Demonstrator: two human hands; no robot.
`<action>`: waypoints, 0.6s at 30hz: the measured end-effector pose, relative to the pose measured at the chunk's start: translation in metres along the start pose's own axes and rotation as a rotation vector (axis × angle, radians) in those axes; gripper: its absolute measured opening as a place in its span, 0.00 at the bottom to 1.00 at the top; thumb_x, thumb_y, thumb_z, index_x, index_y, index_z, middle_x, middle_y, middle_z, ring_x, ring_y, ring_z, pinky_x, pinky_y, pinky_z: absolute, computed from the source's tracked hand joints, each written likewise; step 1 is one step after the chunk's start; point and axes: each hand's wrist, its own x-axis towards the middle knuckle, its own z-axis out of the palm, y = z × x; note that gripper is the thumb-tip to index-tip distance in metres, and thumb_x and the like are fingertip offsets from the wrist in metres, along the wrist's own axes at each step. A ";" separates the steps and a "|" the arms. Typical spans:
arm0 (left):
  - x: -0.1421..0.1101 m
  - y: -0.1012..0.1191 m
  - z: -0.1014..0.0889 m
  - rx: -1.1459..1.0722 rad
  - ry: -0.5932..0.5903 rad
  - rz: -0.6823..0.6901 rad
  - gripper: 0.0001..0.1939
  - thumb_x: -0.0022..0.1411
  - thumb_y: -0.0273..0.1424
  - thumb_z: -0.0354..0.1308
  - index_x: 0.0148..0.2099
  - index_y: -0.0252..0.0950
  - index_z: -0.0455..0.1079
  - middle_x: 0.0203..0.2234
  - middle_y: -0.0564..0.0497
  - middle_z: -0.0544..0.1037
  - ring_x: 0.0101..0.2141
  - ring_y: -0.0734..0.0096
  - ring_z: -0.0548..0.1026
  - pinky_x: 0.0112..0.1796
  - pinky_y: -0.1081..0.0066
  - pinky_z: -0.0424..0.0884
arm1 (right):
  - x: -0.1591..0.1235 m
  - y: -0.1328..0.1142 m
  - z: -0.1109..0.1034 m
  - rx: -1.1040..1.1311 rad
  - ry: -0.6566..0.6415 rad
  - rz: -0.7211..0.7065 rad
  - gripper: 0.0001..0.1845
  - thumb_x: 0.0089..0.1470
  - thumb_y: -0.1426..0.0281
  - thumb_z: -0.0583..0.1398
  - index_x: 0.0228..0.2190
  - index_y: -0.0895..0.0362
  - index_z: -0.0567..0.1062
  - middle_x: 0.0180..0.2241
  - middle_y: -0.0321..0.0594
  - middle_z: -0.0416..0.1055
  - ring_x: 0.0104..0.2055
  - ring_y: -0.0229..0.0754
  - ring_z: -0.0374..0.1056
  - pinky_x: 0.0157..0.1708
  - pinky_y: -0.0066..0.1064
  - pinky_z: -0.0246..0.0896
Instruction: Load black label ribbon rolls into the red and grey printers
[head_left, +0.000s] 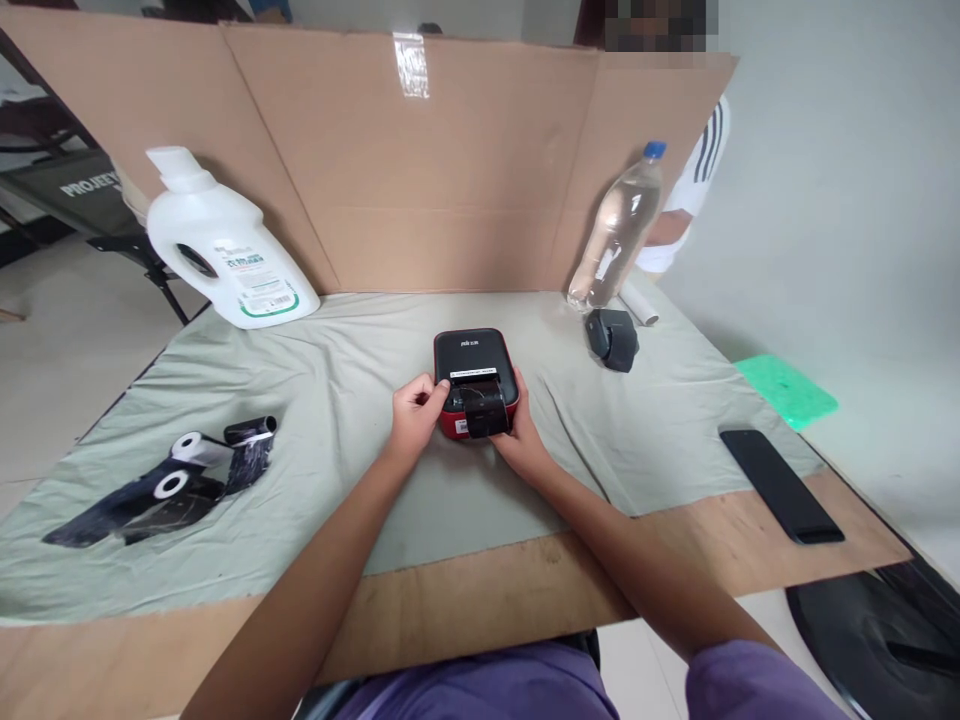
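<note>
A small black-and-red label printer (471, 352) rests on the cloth in front of me. From the slot in its near side a shiny black ribbon (486, 408) hangs down over the red edge. My left hand (415, 412) grips the printer's left side, thumb on top near the ribbon and fingers curled. Along the opposite side, my right hand (523, 432) is wrapped round the near right corner, partly hidden by the printer. Left of me lie used ribbon rolls (202, 450) with loose black film. A dark tape-like roll (613, 338) sits further back on the right.
A cardboard screen (420, 170) closes off the back. Before it stand a white detergent jug (217, 245) and a clear bottle (621, 235) with a blue cap. A phone (781, 485) and a green sheet (786, 390) are at right. Beyond the screen is a person's striped sleeve (697, 180).
</note>
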 end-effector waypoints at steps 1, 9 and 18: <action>0.000 -0.001 0.001 -0.008 0.004 0.006 0.26 0.64 0.39 0.62 0.23 0.38 0.50 0.19 0.57 0.54 0.23 0.75 0.53 0.27 0.71 0.52 | 0.000 0.000 0.000 0.000 -0.001 -0.002 0.57 0.55 0.54 0.66 0.72 0.50 0.40 0.72 0.50 0.47 0.73 0.58 0.47 0.72 0.59 0.40; -0.005 -0.011 0.010 -0.089 0.099 0.067 0.27 0.66 0.41 0.60 0.24 0.38 0.49 0.19 0.57 0.55 0.24 0.74 0.54 0.27 0.70 0.54 | 0.002 -0.001 -0.001 -0.010 0.003 -0.026 0.58 0.53 0.53 0.68 0.72 0.51 0.42 0.71 0.51 0.49 0.73 0.58 0.48 0.72 0.58 0.41; -0.006 -0.010 0.015 -0.091 0.166 0.049 0.27 0.64 0.41 0.60 0.23 0.38 0.48 0.19 0.57 0.54 0.23 0.74 0.54 0.27 0.70 0.54 | 0.003 -0.004 -0.001 0.025 0.007 -0.025 0.57 0.51 0.52 0.68 0.71 0.51 0.45 0.72 0.51 0.48 0.73 0.58 0.48 0.72 0.57 0.42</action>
